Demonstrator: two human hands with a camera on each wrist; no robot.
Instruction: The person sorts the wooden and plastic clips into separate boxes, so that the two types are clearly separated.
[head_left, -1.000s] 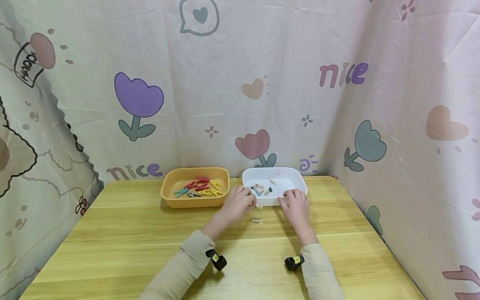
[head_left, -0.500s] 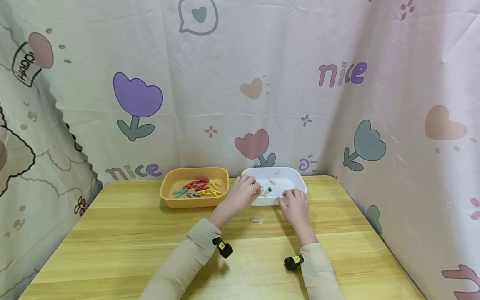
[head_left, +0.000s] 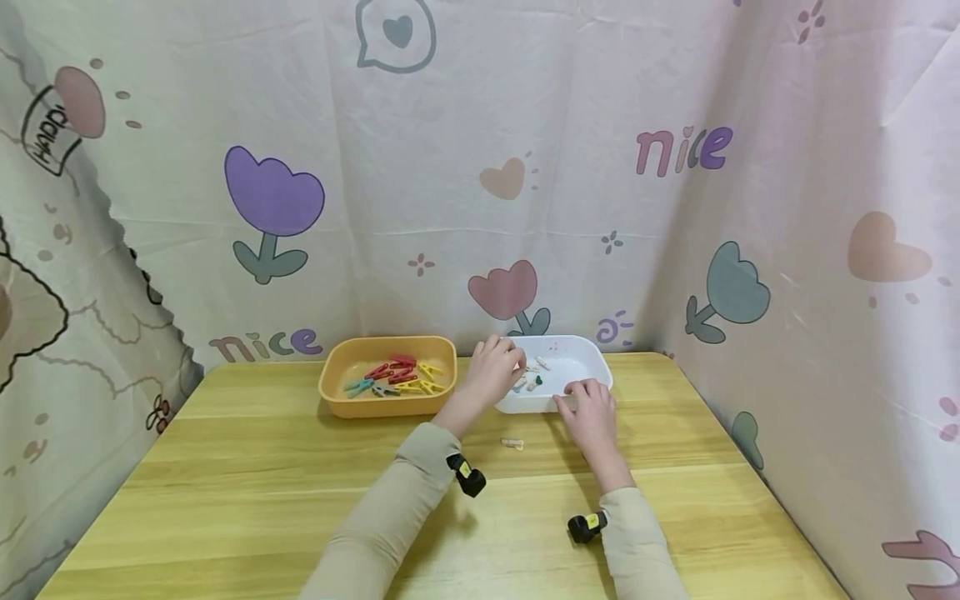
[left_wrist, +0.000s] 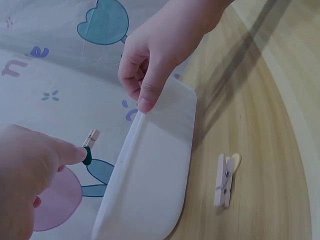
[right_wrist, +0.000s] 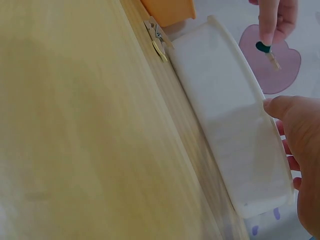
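My left hand (head_left: 491,369) is above the left part of the white bin (head_left: 517,404). Between thumb and fingers it pinches a small wooden clothespin (left_wrist: 91,140) by its dark green end, seen in both wrist views. My right hand (head_left: 592,417) grips the bin's front rim, thumb on the near side and fingers over the inside. Several little clothespins (head_left: 534,383) lie in the bin, partly hidden by my left hand. Another wooden clothespin (head_left: 512,443) with a pale yellow piece lies on the table in front of the bin.
Left of the white bin stands a yellow-orange bin (head_left: 386,408) with several red, yellow, blue and grey clips (head_left: 405,377) inside. Both bins are at the back of the wooden table (head_left: 247,500), against a printed curtain (head_left: 397,183).
My left hand has moved up and right from the white bin's front edge to over it, with a small clothespin in its fingers. My right hand keeps its hold on the rim.
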